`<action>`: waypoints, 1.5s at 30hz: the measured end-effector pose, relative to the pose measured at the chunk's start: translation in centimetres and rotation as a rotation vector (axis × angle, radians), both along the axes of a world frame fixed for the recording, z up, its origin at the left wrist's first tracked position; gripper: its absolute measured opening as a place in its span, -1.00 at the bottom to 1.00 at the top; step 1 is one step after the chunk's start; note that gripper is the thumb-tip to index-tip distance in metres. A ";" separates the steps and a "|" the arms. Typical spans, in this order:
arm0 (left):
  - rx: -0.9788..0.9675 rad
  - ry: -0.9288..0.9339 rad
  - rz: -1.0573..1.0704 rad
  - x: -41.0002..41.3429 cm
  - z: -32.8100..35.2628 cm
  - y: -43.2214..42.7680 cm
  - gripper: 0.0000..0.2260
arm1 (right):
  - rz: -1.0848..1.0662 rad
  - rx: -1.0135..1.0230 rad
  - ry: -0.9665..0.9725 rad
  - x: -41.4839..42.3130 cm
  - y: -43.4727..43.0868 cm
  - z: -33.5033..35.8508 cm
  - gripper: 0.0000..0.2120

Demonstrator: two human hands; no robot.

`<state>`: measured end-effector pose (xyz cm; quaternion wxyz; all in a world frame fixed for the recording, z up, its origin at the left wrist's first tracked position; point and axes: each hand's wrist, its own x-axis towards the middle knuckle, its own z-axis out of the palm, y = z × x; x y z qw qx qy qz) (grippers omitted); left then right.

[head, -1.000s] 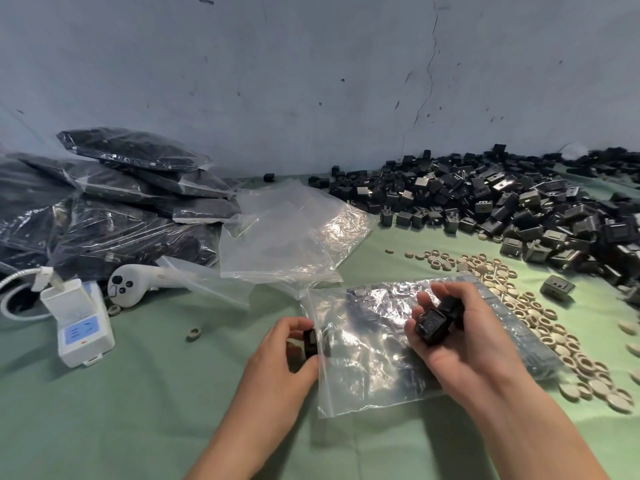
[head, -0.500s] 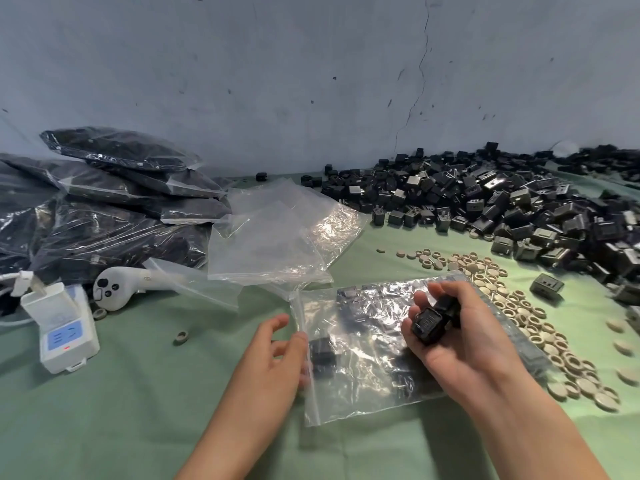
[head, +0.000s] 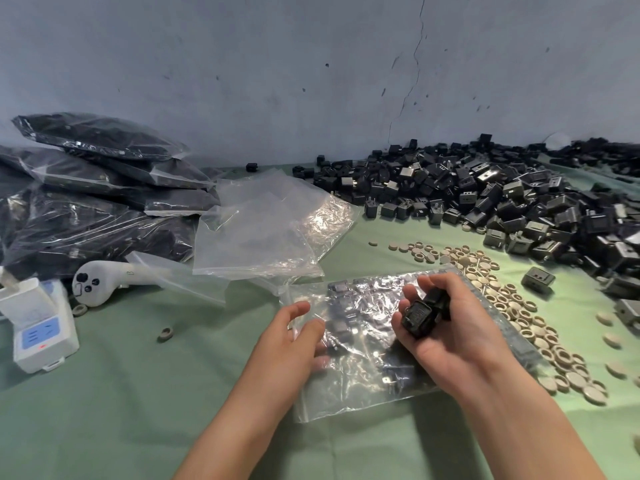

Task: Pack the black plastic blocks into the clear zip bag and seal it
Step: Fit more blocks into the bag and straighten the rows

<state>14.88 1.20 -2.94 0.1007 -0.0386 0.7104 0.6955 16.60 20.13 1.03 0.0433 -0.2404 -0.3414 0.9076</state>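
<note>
Black plastic blocks (head: 420, 315), a couple, sit in the right hand (head: 460, 341). Its grip is clamped on them, thumb and fingers curled round, held just above the clear zip bag (head: 363, 386). Bag lies flat on the green counter (head: 121, 393) with its mouth to the left, and several more blocks are visible through the plastic inside. Left hand (head: 291, 344) is at the bag's mouth, grip apart, fingers fairly straight and relaxed; some fingertips show blurred through the plastic, holding nothing.

Big loose pile of blocks (head: 502, 199) fills the far right of the counter against the wall (head: 277, 81). One stray block (head: 538, 280) lies apart from the pile, right of the bag. Beige round caps (head: 519, 306) are scattered between pile and bag, running along the bag's right edge. Empty clear bags (head: 263, 230) lie behind the zip bag, toward the left. Filled bags (head: 97, 188) are stacked far left. White controller (head: 100, 282) lies in front of that stack, a white socket box (head: 41, 327) near the left edge. Small grey ring (head: 165, 334) lies alone on the counter.
</note>
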 end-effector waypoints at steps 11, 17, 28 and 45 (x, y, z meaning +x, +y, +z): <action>0.193 -0.157 -0.049 -0.7 0.8 1.1 -0.85 | 0.020 0.025 -0.002 -0.6 -0.1 0.2 -0.88; 0.111 -0.080 0.082 -1.2 1.3 0.1 -0.85 | 0.084 0.132 0.076 -0.6 -0.5 0.5 -0.68; -0.192 0.514 0.041 1.2 2.8 -1.3 -0.85 | 0.373 0.591 0.220 0.3 -4.1 0.9 -0.58; -0.314 0.312 0.131 1.7 1.6 -5.1 -0.83 | 0.263 0.949 0.259 0.7 -5.0 0.1 -0.68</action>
